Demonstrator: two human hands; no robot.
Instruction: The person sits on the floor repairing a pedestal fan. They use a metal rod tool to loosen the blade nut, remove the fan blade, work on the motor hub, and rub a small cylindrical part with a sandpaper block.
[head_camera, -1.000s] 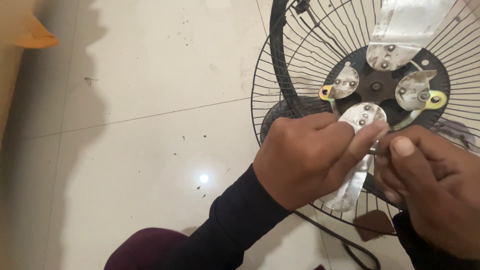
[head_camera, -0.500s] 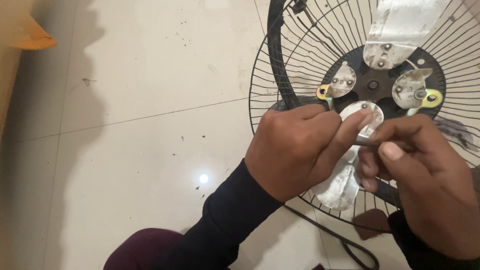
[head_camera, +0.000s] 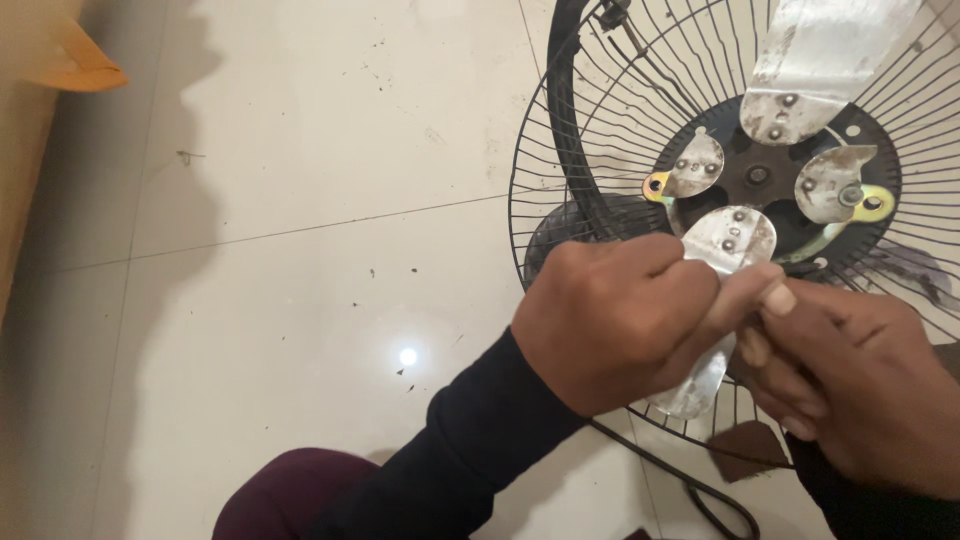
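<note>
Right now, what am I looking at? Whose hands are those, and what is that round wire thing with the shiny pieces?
The picture comes from a camera worn on a person's head, so you look down just as they do. The two hands are that person's own. The round wire thing is the fan cage of a fan lying on a pale tiled floor. In its middle is a dark hub with shiny metal blades fixed on. One long blade points up. The left hand is closed around the lower blade, and the right hand pinches at the same spot; whether it holds a small tool is hidden. A black cord runs along the floor below.
</note>
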